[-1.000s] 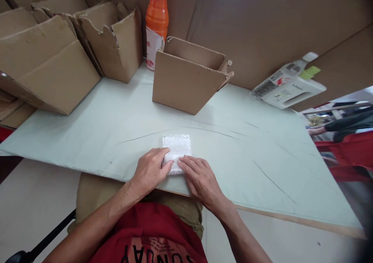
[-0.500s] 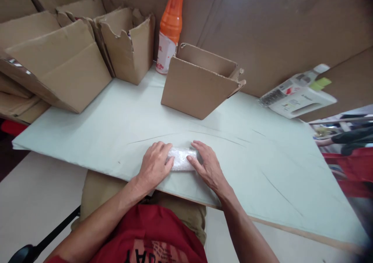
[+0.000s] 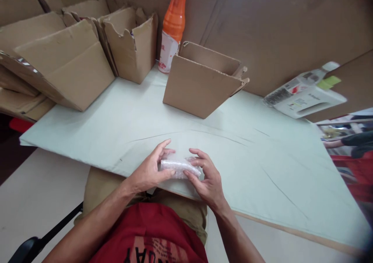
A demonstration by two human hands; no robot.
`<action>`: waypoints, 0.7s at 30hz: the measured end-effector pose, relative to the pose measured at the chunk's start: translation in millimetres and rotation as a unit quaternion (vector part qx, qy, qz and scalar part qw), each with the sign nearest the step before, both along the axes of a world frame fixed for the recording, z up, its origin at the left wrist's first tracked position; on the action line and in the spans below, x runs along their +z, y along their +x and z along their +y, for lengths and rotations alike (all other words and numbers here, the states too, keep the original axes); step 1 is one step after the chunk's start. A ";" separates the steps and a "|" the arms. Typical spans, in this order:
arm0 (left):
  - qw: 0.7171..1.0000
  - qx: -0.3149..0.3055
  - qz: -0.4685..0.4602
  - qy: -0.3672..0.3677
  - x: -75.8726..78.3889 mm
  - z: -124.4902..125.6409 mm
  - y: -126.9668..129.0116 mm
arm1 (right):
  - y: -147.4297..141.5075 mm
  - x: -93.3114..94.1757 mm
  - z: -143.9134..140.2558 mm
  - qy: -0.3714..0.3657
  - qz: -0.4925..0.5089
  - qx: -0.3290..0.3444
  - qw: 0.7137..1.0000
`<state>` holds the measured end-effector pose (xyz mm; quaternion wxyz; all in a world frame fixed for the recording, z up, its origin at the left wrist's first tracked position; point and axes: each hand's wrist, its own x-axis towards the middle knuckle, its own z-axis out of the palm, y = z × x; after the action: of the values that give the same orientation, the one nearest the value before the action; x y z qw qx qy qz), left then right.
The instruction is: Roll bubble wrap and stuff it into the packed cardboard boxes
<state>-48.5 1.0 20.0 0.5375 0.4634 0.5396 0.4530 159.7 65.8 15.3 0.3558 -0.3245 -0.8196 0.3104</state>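
A short roll of clear bubble wrap (image 3: 180,169) lies crosswise near the table's front edge, between my two hands. My left hand (image 3: 151,165) holds its left end, the thumb along the near side and the fingers curved behind, with the index finger raised. At the right end, my right hand (image 3: 207,175) grips the roll with the thumb in front and fingertips over the top. Whether something is wrapped inside, I cannot tell.
An open cardboard box (image 3: 201,84) stands beyond my hands, an orange bottle (image 3: 171,26) behind it. More cardboard boxes (image 3: 67,61) crowd the back left. Clear and white bottles (image 3: 309,100) lean at the back right. Another person's arm (image 3: 335,143) shows at the far right.
The bubble wrap roll has shifted slightly toward me and tilts a little. My hands have turned from lying palm-down over its ends to holding it with thumbs in front, fingers lifted behind.
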 end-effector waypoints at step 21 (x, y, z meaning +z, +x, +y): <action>0.995 -0.011 0.093 0.032 1.8 25.2 -6.8 | -2.5 19.0 25.1 -0.086 -0.086 0.003 0.993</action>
<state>-55.3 26.2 21.8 0.4752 0.5263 0.5673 0.4187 157.2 90.9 34.3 0.2537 -0.3767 -0.8186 0.3516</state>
